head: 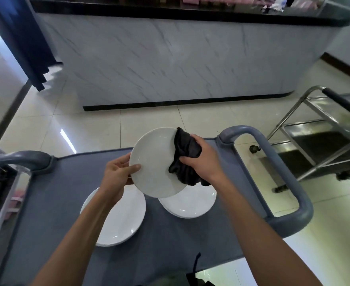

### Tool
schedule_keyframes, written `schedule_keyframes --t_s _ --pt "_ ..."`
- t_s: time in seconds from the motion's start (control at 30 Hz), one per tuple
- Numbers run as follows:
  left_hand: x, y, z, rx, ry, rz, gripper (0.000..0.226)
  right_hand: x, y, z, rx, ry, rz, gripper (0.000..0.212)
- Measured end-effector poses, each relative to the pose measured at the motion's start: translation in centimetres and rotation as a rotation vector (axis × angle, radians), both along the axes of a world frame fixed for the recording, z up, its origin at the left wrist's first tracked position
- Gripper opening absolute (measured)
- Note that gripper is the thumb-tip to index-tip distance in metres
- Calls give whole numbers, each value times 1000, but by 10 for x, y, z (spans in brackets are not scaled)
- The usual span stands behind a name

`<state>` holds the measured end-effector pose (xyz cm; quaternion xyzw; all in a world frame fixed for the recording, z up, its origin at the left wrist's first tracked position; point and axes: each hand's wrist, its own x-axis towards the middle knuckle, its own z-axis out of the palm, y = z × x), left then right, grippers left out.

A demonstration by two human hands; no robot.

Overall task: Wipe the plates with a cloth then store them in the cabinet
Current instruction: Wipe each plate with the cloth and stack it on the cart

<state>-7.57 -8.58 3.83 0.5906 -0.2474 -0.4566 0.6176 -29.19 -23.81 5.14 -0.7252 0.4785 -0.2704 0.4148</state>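
White plate [153, 162] is up off the cart, tilted toward me. L hand [116, 174] pinches its left rim, thumb on the face, fingers behind. R hand [200, 159] is clenched round a bunched black cloth [185, 149], pressing it on the plate's right edge. 2 more white plates lie below on the grey cart top [56, 203]: 1 left [120, 219], 1 right [190, 203].

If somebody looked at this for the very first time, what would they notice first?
Probably the white plate held up in the middle, with the left hand gripping its edge and the right hand rubbing a black cloth on it. Next, two more white plates lying below on the grey cart.
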Motion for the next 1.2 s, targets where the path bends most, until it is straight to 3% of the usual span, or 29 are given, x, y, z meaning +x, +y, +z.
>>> schedule_keyframes --t_s 0.23,0.47,0.53,0.7,0.93,1.1,1.2 --pt "-5 -8 1 47 2 93 33 7 17 3 -96 -144 -139 66" --pt "-19 -8 -1 -47 322 149 53 13 29 21 -240 -250 -192 56" --pt "-20 -10 1 -40 357 141 45 12 33 23 -283 -255 -196 52" --pt "-17 -14 3 155 379 88 24 7 42 23 -375 -257 -196 44" --pt "-4 -13 1 351 526 -206 56 -6 53 23 -587 -210 -147 40" --pt "-10 -20 3 272 587 -166 37 -17 56 20 -772 -177 -74 39" --pt "-18 -23 5 175 714 -91 35 -23 55 15 -802 -167 -66 40"
